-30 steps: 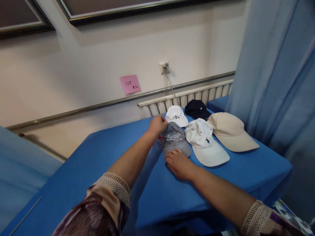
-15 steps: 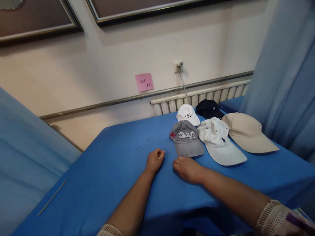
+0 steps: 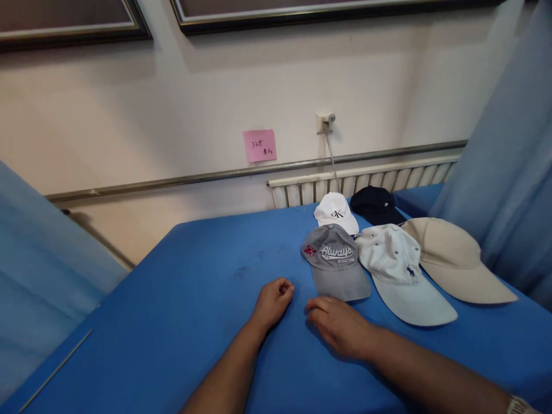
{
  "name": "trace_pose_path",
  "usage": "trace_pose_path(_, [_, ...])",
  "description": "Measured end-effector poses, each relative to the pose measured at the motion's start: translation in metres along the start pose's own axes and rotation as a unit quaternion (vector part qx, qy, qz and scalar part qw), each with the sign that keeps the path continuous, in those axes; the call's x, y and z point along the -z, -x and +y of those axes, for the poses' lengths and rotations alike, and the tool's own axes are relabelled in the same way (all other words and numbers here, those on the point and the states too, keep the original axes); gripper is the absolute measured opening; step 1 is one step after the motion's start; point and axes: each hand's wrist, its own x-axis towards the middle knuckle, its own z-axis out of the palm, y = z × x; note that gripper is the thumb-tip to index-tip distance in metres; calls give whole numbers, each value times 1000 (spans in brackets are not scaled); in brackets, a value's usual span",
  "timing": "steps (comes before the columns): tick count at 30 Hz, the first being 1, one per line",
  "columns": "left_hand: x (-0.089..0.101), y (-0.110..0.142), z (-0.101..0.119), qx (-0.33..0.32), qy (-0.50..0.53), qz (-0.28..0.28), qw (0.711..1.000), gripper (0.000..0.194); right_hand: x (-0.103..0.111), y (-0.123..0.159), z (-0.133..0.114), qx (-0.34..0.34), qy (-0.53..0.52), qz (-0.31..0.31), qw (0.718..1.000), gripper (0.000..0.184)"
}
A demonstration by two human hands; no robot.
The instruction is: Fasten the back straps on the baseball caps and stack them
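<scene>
My left hand rests on the blue table cover with its fingers curled into a loose fist, holding nothing. My right hand lies palm down beside it, fingers stretched out, just short of the brim of a grey cap lettered "Always". Behind the grey cap sit a small white cap and a dark navy cap. To its right lie a white cap with a small blue logo and a beige cap.
A white radiator and a metal rail run along the wall behind the table. A pink note and a socket with a cable are on the wall. Blue curtains hang at the right and left.
My left hand left the back of the grey cap and drew back to the table, curled. My right hand slid off the cap's brim. The view shifted left and down slightly.
</scene>
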Motion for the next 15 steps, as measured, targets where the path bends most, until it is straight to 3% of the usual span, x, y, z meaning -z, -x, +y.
trace_pose_path(3, [8,-6,10,37,77,48,995,25,14,-17,3,16,-73,107,991,32])
trace_pose_path(6, [27,-17,41,25,103,84,991,40,41,-49,11,-14,-123,243,962,46])
trace_pose_path(8, [41,-22,71,-28,103,121,987,59,62,-72,17,-61,-152,321,933,63])
trace_pose_path(11, [53,-22,112,-125,115,230,958,78,90,-94,20,-89,-160,453,872,79])
trace_pose_path(13, [54,-19,128,-200,124,310,921,83,100,-98,19,-78,-145,532,831,82])
trace_pose_path(15, [53,-18,132,-279,99,388,873,85,103,-97,17,-50,-116,573,810,86])
